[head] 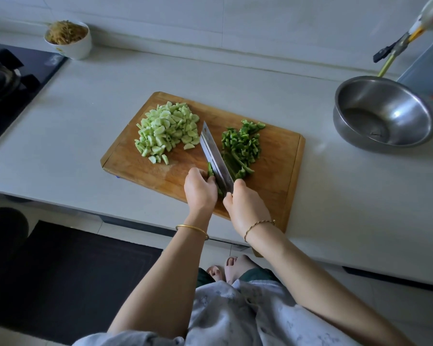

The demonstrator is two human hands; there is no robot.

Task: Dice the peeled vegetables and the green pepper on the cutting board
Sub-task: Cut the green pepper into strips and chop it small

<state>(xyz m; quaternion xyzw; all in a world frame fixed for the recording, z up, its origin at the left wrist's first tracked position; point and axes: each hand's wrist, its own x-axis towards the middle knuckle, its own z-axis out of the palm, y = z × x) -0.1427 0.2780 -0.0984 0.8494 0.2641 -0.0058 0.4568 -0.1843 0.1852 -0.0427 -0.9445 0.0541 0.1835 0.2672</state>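
Pale grey tabletop (85, 108) against a light wall, seen from above, and the wooden board (280, 156) lies slanted in the middle of it with its near corner close to the tabletop edge.

On the far-left part of the board there's a heap of pale dice (168, 131), the peeled stuff already cut up. A couple of loose bits lie at the heap's near side. Right of centre is the pepper pile (243, 141), dark green and mostly small bits, with a few longer strips (235, 167) at its near end, just beside the blade.

The knife (214, 156) runs between the two heaps, tip pointing far and a little left. The right hand (245, 206) grips it at the near end, fingers wrapped round so the handle is hidden. I can't tell if the edge is touching the wood or just above it.

The left hand (200, 191) is right against the blade's left side, fingers curled down and pinning a pepper piece (210, 169) to the board. Only a sliver of green shows past the fingertips. There's a gold bangle on that wrist and a thin cord bracelet on the other.

Other stuff: a steel bowl (385, 113) on the right, well apart from the board. A white bowl (69, 41) of brownish shreds stands far left by the wall, next to a black stove (8, 81). A dark mat (73, 270) is on the floor.
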